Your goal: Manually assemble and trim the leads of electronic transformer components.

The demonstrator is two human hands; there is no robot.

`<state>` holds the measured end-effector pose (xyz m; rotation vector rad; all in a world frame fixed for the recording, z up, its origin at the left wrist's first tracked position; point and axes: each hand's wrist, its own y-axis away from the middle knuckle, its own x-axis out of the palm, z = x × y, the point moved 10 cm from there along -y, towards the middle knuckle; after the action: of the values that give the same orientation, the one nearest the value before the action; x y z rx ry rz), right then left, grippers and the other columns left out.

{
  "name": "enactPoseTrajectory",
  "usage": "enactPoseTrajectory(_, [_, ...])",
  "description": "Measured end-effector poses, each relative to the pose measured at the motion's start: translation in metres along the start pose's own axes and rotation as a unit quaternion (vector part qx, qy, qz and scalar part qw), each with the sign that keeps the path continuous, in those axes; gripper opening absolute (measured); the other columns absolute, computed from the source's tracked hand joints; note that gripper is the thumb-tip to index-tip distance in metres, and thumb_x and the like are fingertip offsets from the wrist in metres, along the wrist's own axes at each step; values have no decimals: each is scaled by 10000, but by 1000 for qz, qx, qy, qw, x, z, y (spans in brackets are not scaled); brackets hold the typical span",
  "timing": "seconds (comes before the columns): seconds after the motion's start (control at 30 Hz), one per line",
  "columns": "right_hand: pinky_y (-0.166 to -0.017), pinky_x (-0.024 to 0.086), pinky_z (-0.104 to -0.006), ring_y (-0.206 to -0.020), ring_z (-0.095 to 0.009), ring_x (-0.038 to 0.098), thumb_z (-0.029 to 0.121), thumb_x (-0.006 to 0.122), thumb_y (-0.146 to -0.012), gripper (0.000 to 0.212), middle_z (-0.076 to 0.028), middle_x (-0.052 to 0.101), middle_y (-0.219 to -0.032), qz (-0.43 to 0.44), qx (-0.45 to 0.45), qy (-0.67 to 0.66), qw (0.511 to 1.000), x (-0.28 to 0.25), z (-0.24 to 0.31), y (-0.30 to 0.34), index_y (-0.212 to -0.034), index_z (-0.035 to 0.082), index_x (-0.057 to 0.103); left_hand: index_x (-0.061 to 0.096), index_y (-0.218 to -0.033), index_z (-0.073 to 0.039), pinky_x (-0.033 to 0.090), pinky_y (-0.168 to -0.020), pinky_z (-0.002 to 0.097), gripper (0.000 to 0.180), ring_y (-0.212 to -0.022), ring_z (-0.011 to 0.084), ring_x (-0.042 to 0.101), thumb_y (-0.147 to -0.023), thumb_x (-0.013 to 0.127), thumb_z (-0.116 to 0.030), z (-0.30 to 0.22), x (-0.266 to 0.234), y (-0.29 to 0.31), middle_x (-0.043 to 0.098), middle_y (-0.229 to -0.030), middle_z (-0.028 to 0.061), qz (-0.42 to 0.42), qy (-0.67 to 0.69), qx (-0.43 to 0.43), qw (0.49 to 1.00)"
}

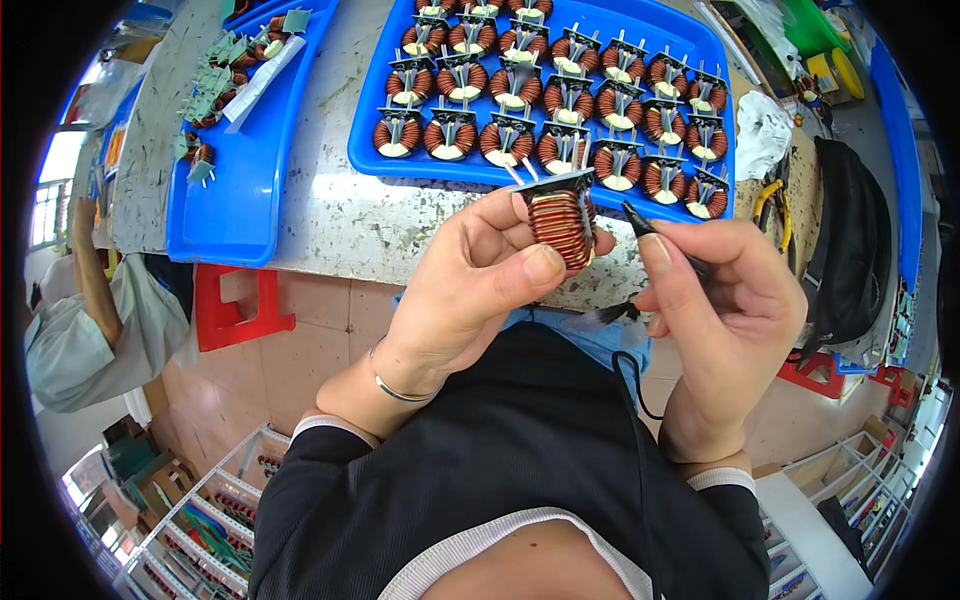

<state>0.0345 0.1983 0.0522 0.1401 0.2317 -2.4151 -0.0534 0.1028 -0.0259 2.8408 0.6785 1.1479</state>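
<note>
My left hand [452, 285] grips a toroidal inductor coil [561, 228] between thumb and fingers, above the table's near edge. The coil has reddish copper windings, a dark base plate on top and metal pins pointing up. Just right of it, my right hand [722, 300] pinches a black tapered tool [641, 222], its point toward the coil without visible contact. A dark bristle-like tuft [605, 315] shows below those fingers; whether it belongs to the same tool I cannot tell. Beyond my hands, a blue tray [364, 125] holds rows of similar coils, pins up.
Another blue tray [222, 238] at left carries coils with green plates and a white strip. Yellow-handled pliers [770, 212], a crumpled white bag [763, 135] and a black bag [850, 240] lie at right. A person's arm [92, 275] is at far left, near a red stool [235, 315].
</note>
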Motion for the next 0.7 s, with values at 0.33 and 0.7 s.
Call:
enactPoseTrajectory(0.33, [-332, 320, -134, -394, -47, 480, -31, 591, -769, 65, -51, 564, -610, 0, 114, -175, 978, -46, -38, 1, -824, -20, 558, 465, -1151, -76, 353, -830, 362, 643, -855, 146, 427, -759, 540, -579, 22, 11, 2, 532, -1027, 35, 126, 337, -128, 924])
enactPoseTrajectory(0.7, [-307, 241, -160, -337, -57, 353, 66, 516, -850, 85, -28, 458, -497, 60, 135, -395, 907, -90, -108, 13, -915, 21, 484, 496, -1145, -82, 318, -875, 393, 689, -806, 101, 409, -755, 477, -649, 6, 29, 2, 572, -1082, 4, 237, 388, -135, 881])
